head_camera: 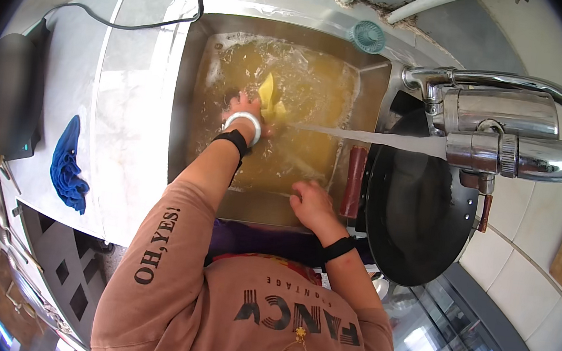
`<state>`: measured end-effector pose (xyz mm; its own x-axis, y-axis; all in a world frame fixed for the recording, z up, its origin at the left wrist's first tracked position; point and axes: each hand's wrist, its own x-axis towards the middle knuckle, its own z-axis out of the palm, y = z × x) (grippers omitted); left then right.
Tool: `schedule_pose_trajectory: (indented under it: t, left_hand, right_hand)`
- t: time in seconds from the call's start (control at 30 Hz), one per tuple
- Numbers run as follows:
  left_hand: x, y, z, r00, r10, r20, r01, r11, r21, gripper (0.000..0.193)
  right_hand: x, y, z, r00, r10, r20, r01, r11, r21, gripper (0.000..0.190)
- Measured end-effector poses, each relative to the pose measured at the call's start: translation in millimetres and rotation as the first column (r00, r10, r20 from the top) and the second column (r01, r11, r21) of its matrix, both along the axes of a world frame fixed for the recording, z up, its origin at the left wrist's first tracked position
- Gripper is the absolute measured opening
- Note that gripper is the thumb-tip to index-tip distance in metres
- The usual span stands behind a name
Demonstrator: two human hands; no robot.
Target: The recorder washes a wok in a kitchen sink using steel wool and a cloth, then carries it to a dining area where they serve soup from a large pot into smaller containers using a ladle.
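A steel sink [184, 112] holds cloudy yellowish water with foam. My left hand [246, 112], with a pale bangle and a black band on the wrist, reaches into the water at the left of the sink. A yellow piece [267, 91], possibly cloth or a leaf, stands out of the water against its fingers; whether they grip it is hidden. My right hand [312, 204] hovers low at the sink's near right part, its fingers curled, their tips partly hidden; no object shows in it. Water runs from the chrome faucet [476, 151] leftward into the sink.
A black wok [411, 216] with a red handle [354, 181] leans at the sink's right. A teal strainer [368, 36] lies on the far rim. The left counter [125, 131] bears a blue cloth [69, 167], a dark appliance [12, 93] and a black cable [121, 26].
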<state>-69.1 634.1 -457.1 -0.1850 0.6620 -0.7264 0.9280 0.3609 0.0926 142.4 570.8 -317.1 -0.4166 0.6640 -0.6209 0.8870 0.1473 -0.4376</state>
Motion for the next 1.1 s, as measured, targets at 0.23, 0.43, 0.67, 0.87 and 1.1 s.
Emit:
schedule_pose_trajectory:
  t: [0.23, 0.43, 0.67, 0.87, 1.1]
  left_hand:
    - [-10.4, -36.8, -42.7, 0.927, -0.316, 0.205, 0.364, 0.888, -0.281, 0.034]
    - [-16.9, -45.7, -1.5, 0.936, -0.295, 0.192, 0.352, 0.778, -0.521, 0.029]
    - [-22.6, -44.0, 20.3, 0.921, -0.325, 0.217, 0.388, 0.828, -0.405, 0.038]
    - [-50.5, -60.8, -14.9, 0.828, -0.472, 0.304, 0.503, 0.864, -0.03, 0.044]
    - [-48.2, -24.2, 109.5, 0.869, -0.088, 0.486, -0.062, 0.957, 0.283, 0.052]
  right_hand:
    - [-4.9, 11.2, -4.1, 0.991, -0.013, 0.132, 0.021, 0.998, -0.061, 0.03]
    - [-9.2, 21.4, -31.9, 0.957, 0.127, 0.261, -0.093, 0.986, -0.137, 0.046]
    - [-15.4, 15.5, -34.4, 0.94, 0.159, 0.301, -0.094, 0.971, -0.219, 0.048]
    - [-14.2, 7.4, -46.2, 0.966, 0.155, 0.205, -0.135, 0.985, -0.105, 0.041]
    - [-6.0, 6.6, 32.1, 0.904, -0.428, 0.026, 0.333, 0.662, -0.671, 0.008]
